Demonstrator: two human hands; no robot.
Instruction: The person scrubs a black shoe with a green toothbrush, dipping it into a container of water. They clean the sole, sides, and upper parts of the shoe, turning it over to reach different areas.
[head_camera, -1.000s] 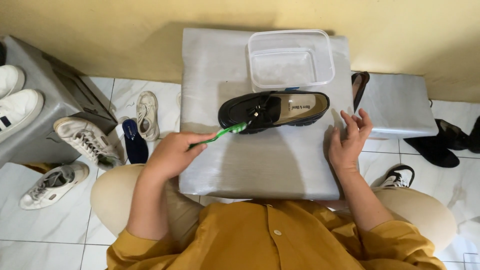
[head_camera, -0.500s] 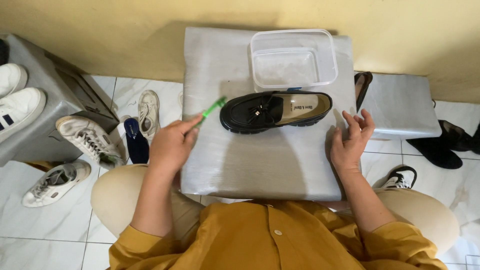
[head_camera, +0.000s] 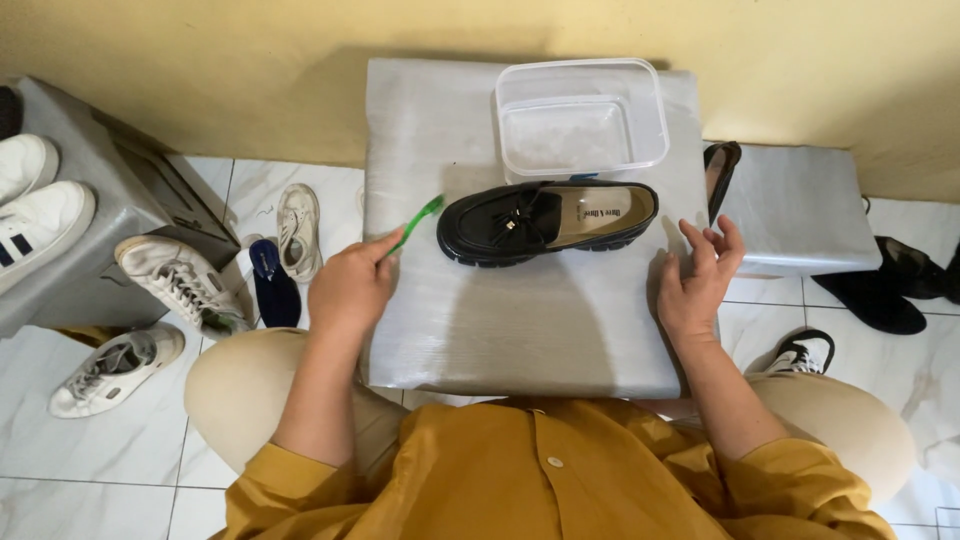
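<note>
Your left hand (head_camera: 350, 290) is closed around the handle of a slim green plastic toothbrush (head_camera: 418, 220), whose bristled end points up and to the right, just beside the toe of the glossy black tasselled loafer with a tan insole (head_camera: 545, 220) but apart from it. The loafer lies on its sole across the middle of the frame, toe to the left, on the grey film-wrapped tabletop (head_camera: 520, 330), with its heel end near the right edge. Your right hand (head_camera: 695, 285) rests on the tabletop just below and to the right of the heel, fingers loosely spread and holding nothing; it is near the shoe but not touching it. Above the loafer, touching or nearly touching its far side, stands a clear rectangular plastic container (head_camera: 582, 118); whether it holds any water you cannot tell from here. By the look of it you are in the brushing step, with the brush lifted off the leather between strokes. The next move, as a judgement, calls for bringing the bristles back onto the toe or sole edge, and for steadying the heel with the free hand so the shoe does not slide on the slick wrapping. To the left of the frame, white sneakers (head_camera: 170, 280) and a dark blue sandal (head_camera: 272, 285) lie on the white tiled floor (head_camera: 120, 470).
</note>
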